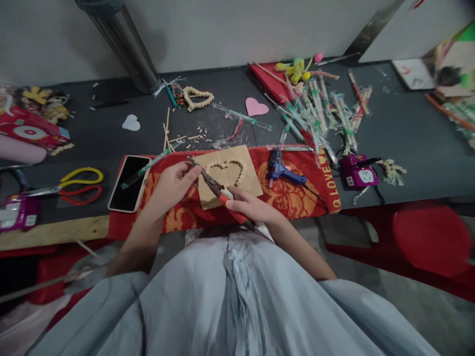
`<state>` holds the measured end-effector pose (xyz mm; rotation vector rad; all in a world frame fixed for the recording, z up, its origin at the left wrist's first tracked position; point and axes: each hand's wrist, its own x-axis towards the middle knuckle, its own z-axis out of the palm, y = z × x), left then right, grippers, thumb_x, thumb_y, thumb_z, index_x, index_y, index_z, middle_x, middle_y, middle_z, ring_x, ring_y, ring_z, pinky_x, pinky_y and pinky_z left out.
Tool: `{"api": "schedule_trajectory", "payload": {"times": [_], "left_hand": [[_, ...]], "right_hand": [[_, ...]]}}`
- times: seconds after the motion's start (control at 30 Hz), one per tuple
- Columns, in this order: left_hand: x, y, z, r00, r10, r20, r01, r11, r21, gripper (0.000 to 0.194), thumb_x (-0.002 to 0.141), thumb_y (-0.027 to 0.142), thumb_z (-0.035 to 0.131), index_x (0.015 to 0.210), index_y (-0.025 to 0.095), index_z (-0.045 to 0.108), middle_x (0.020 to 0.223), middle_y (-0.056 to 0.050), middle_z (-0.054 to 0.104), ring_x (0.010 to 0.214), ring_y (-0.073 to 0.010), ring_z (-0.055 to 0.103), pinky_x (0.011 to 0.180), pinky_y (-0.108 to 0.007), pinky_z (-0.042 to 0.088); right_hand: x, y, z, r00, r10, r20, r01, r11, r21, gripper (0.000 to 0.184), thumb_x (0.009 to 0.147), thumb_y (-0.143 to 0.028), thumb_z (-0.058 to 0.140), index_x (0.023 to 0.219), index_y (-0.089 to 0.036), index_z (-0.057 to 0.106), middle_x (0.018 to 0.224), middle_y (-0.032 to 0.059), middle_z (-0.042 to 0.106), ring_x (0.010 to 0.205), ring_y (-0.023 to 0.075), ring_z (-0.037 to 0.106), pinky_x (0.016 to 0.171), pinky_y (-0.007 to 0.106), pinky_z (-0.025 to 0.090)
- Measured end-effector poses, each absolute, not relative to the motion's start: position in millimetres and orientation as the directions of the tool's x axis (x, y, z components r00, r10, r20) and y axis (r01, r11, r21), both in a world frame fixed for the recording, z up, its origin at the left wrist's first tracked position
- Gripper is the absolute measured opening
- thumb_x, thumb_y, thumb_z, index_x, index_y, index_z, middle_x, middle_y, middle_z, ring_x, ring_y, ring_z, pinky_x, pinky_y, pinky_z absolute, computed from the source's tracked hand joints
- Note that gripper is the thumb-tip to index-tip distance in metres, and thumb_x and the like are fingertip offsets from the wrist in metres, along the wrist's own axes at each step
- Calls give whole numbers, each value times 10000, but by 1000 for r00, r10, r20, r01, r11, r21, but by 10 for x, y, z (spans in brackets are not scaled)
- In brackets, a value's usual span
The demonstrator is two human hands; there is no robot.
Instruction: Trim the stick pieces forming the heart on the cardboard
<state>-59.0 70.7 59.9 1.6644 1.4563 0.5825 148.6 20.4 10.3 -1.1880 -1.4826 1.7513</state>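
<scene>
My right hand (249, 202) is wrapped round the red handles of a pair of pliers (213, 184), whose jaws point up and to the left. At the jaw tips my left hand (178, 182) is closed in a pinch; what lies between its fingers is too small to make out. Beneath both hands a square of brown cardboard (252, 170) carries a heart outline of cream-coloured bits (237, 165). The card rests on a red towel (178, 217) with orange patterns. Right of the card lies a blue glue gun (285, 173), its cord trailing right.
A phone (129, 184) and scissors (79, 187) lie to the left. Behind the towel are a finished-looking cream heart (198, 99), a pink paper heart (257, 107), a white paper heart (131, 122) and loose sticks. Wrapped sticks (315, 106) pile at the right, near a purple box (358, 171).
</scene>
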Motion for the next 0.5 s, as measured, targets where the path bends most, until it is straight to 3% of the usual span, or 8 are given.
{"api": "schedule_trajectory", "payload": {"times": [0.13, 0.23, 0.33, 0.4, 0.5], "left_hand": [[-547, 621, 555, 98, 970, -223, 477, 151, 866, 272, 782, 409, 524, 796, 156, 623, 647, -16, 611, 532, -103, 527, 512, -216, 423], [-550, 552, 542, 45, 974, -222, 420, 183, 889, 241, 774, 385, 545, 771, 154, 614, 580, -4, 572, 488, -88, 496, 464, -192, 385], [-570, 481, 544, 31, 972, -233, 408, 200, 891, 260, 778, 410, 550, 763, 156, 601, 531, 14, 528, 470, -81, 470, 450, -185, 365], [-576, 430, 551, 21, 976, -218, 410, 190, 892, 261, 779, 416, 555, 759, 158, 592, 529, 21, 517, 479, -80, 470, 463, -184, 373], [-561, 352, 560, 15, 983, -183, 439, 159, 885, 237, 787, 391, 558, 745, 159, 577, 540, 24, 519, 500, -80, 478, 488, -183, 386]], "right_hand": [[1505, 188, 126, -573, 766, -290, 200, -213, -956, 475, 792, -567, 513, 1021, -151, 527, 827, -2, 514, 718, 122, 442, 651, 251, 384], [1521, 169, 216, -547, 778, -310, 304, -161, -939, 601, 771, -577, 535, 1166, -129, 471, 998, 50, 559, 847, 160, 508, 742, 282, 407], [1519, 138, 334, -488, 812, -319, 458, -73, -886, 673, 704, -556, 623, 1193, -120, 469, 1080, 91, 578, 923, 197, 547, 785, 300, 412], [1504, 112, 402, -453, 835, -313, 555, -11, -832, 622, 680, -506, 655, 1148, -126, 506, 1039, 88, 600, 881, 195, 564, 745, 287, 410], [1465, 69, 468, -424, 853, -303, 667, 68, -742, 350, 727, -376, 590, 985, -141, 566, 913, 69, 619, 779, 176, 560, 660, 263, 381]]}}
